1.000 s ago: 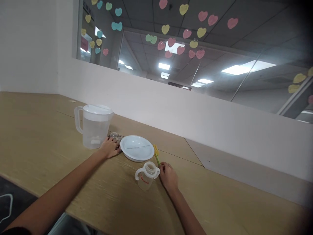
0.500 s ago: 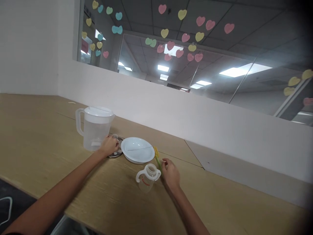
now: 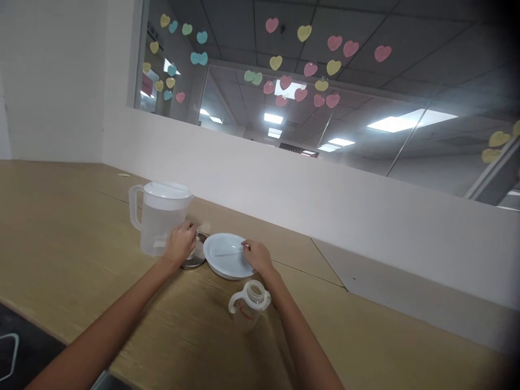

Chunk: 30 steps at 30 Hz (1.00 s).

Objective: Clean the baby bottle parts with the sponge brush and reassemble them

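Observation:
My left hand [image 3: 180,245] is closed over the round metal dish [image 3: 194,264], with its fingers pressed together; what they hold is mostly hidden. Small whitish, translucent pieces show beside and under it, one blurred. My right hand [image 3: 258,257] reaches over the right rim of the white bowl [image 3: 224,266]. Its fingertips are pinched at the right end of a thin rod [image 3: 227,254] lying across the bowl. In front of the bowl stands an uncapped clear baby bottle [image 3: 246,311] with white side handles, near my right forearm.
A translucent lidded pitcher [image 3: 156,225] stands left of the dish, close to my left hand. Behind the wooden table [image 3: 81,244] rises a white wall [image 3: 244,168] with a window above it. A small flat scrap [image 3: 123,175] lies at the back left.
My right hand has moved left and away from me, from beside the bottle to the bowl's rim, now covering the yellow-headed, green-handled brush. My left hand has shifted slightly over the dish.

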Tool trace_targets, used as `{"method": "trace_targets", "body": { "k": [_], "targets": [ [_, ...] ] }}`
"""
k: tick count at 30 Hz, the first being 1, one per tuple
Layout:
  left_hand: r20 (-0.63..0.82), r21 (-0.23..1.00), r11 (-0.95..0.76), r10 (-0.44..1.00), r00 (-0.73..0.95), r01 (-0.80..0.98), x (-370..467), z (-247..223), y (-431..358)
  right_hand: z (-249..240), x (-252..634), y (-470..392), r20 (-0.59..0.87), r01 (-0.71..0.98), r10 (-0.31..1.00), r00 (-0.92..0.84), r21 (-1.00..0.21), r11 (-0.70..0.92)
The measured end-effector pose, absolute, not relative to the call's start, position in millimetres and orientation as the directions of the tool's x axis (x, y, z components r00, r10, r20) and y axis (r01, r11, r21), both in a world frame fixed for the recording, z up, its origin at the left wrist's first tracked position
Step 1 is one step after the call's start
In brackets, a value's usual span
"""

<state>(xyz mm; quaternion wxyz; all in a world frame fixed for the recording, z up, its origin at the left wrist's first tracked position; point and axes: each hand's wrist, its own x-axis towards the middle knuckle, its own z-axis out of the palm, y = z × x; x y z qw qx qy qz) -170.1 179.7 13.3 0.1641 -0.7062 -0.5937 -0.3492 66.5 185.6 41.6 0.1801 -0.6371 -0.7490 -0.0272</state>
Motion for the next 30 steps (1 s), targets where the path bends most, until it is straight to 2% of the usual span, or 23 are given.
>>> {"method": "trace_targets", "body": {
  "k": [5,9,13,17,19,21,23,27,30],
  "targets": [
    [0.763,0.378,-0.418,0.646,-0.023,0.826,-155,24,168,30,63,208,0.190,0.943,0.956,-0.224,-0.207,0.262],
    [0.795,0.486,-0.586,0.605,-0.048,0.649,-134,27,162,30,70,210,0.202,0.910,0.946,-0.253,-0.283,0.304],
    [0.785,0.557,-0.658,0.616,-0.064,0.506,-114,25,160,43,78,209,0.350,0.858,0.916,-0.197,-0.390,0.334],
    [0.762,0.623,-0.693,0.641,-0.085,0.363,-103,14,159,79,82,191,0.527,0.782,0.848,-0.053,-0.506,0.363],
    [0.745,0.655,-0.700,0.661,-0.088,0.284,-102,7,159,102,80,167,0.621,0.530,0.784,0.021,-0.672,0.518],
    [0.736,0.670,-0.704,0.672,-0.085,0.235,-102,0,157,124,75,137,0.701,0.342,0.713,0.007,-0.672,0.657],
    [0.731,0.677,-0.700,0.676,-0.095,0.227,-102,-5,156,140,68,106,0.754,0.278,0.656,0.003,-0.631,0.724],
    [0.725,0.681,-0.684,0.679,-0.110,0.263,-103,-10,155,149,54,73,0.744,0.283,0.655,-0.133,-0.605,0.744],
    [0.725,0.677,-0.682,0.682,-0.093,0.276,-104,-13,157,140,47,76,0.669,0.322,0.686,-0.287,-0.607,0.726]
  ]
}}
